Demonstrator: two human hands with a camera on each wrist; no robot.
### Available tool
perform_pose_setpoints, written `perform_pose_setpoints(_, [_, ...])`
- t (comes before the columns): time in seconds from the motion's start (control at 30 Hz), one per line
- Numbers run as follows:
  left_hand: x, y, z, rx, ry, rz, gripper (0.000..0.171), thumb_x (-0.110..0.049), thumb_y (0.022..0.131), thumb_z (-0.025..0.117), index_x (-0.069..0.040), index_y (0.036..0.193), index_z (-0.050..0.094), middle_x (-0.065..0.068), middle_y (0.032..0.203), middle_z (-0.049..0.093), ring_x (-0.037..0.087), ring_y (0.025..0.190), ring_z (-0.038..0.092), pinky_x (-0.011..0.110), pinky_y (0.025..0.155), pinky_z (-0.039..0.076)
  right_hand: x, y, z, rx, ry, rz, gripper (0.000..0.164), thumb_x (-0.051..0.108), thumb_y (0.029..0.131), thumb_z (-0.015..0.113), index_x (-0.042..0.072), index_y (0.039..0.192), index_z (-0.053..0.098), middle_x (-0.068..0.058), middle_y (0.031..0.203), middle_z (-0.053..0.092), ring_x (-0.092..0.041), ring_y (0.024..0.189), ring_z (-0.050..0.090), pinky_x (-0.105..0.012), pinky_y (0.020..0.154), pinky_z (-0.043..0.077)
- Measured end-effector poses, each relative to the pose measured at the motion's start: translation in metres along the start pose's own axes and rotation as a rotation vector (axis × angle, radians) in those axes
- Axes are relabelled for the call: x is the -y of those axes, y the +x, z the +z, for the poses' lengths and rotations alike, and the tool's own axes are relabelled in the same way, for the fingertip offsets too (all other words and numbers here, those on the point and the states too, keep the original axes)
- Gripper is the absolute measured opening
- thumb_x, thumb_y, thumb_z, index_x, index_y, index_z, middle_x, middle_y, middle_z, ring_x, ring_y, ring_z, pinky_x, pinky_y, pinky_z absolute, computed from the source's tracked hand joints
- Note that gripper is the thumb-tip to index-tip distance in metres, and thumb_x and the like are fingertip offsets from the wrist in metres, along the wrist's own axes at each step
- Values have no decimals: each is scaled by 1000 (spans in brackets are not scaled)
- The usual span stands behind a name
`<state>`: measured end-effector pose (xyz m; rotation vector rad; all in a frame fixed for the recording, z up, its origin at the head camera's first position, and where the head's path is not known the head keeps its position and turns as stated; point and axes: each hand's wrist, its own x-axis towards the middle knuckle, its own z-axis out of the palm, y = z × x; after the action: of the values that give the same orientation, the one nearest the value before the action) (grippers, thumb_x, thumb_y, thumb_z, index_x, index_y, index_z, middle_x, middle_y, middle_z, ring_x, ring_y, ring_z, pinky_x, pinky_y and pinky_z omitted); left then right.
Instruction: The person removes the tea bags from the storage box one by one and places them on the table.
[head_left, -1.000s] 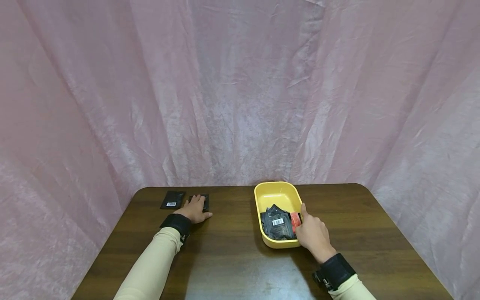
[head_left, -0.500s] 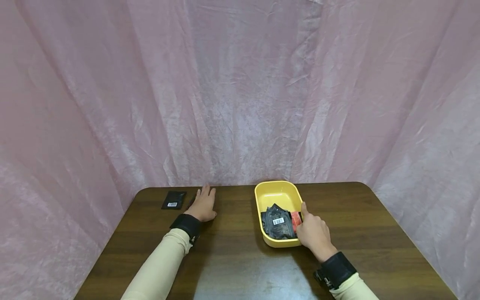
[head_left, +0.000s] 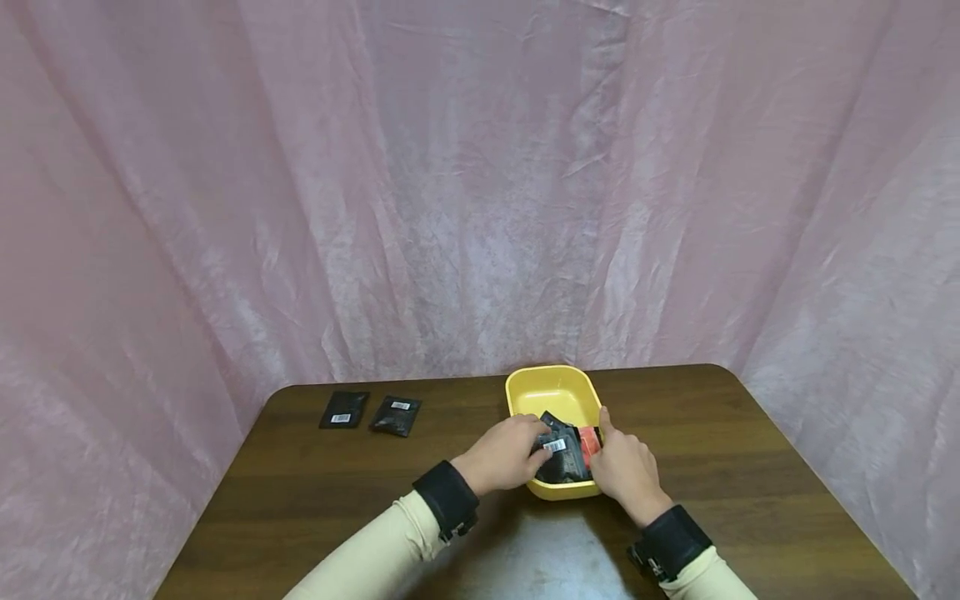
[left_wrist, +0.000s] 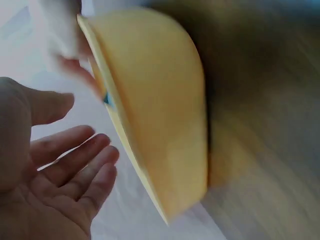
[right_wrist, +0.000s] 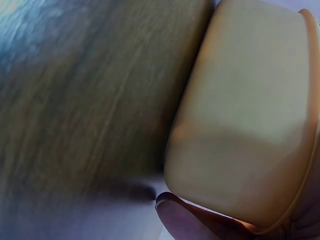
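My left hand [head_left: 504,454] reaches over the near left side of a yellow plastic bin [head_left: 551,381], fingers above the black packets [head_left: 564,467] inside. The left wrist view shows that hand [left_wrist: 65,165] with its fingers loosely spread beside the bin wall [left_wrist: 155,100], nothing between them. Gripping the bin's right rim is my right hand [head_left: 628,468], index finger stretched along the edge. One finger [right_wrist: 185,222] shows against the bin's end in the right wrist view. A red packet [head_left: 589,444] lies among the black ones. Flat black packets with white barcode labels lie at the table's back left: one [head_left: 345,409] beside another [head_left: 396,416].
The brown wooden table [head_left: 315,500] has its far edge close to a pink velvet curtain [head_left: 480,208]. The bin stands right of the table's middle. A black band [head_left: 447,498] circles each wrist.
My left hand has left the second black packet, which now lies uncovered and turned beside the first, and moved right to the bin. My right hand has stayed at the rim.
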<state>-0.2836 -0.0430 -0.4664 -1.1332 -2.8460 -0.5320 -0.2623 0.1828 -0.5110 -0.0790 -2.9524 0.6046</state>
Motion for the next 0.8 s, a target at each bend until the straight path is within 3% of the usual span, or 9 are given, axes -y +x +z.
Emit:
perform_pose_setpoints(0.17, [-7, 0, 4, 81, -43, -67, 39, -30, 103, 71, -6, 133, 73, 7, 126, 79, 15, 112, 75, 30, 97, 60, 8, 3, 3, -3, 6, -21, 81, 14, 89, 65, 2, 164, 38, -28, 92, 76, -38, 69, 68, -50, 58, 49])
perform_pose_setpoints(0.3, [-4, 0, 7, 122, -20, -74, 37, -31, 105, 69, -8, 134, 73, 4, 127, 79, 14, 113, 75, 30, 98, 60, 11, 3, 4, 0, 4, -22, 82, 13, 87, 64, 2, 164, 38, -30, 95, 76, -39, 70, 69, -51, 58, 50])
perform_pose_setpoints(0.43, [-5, 3, 7, 177, 9, -63, 37, -34, 104, 70, -9, 131, 74, 2, 115, 80, 9, 94, 69, 26, 86, 58, 12, 2, 4, -4, 1, -25, 82, 12, 86, 65, 1, 164, 38, -28, 91, 75, -37, 67, 67, -50, 56, 49])
perform_pose_setpoints(0.53, [-8, 6, 6, 214, 42, -74, 41, -38, 101, 74, -8, 130, 73, 2, 111, 78, 9, 90, 65, 26, 84, 56, 13, 3, 3, -2, -5, -34, 83, 12, 86, 65, 1, 164, 38, -27, 89, 74, -36, 65, 66, -49, 55, 49])
perform_pose_setpoints(0.8, [-11, 16, 19, 176, 140, -111, 48, -40, 88, 89, -9, 120, 73, 3, 112, 79, 16, 102, 74, 27, 89, 59, 15, 1, 5, 3, -1, -20, 85, 11, 84, 63, 3, 164, 38, -27, 90, 75, -38, 67, 68, -49, 55, 48])
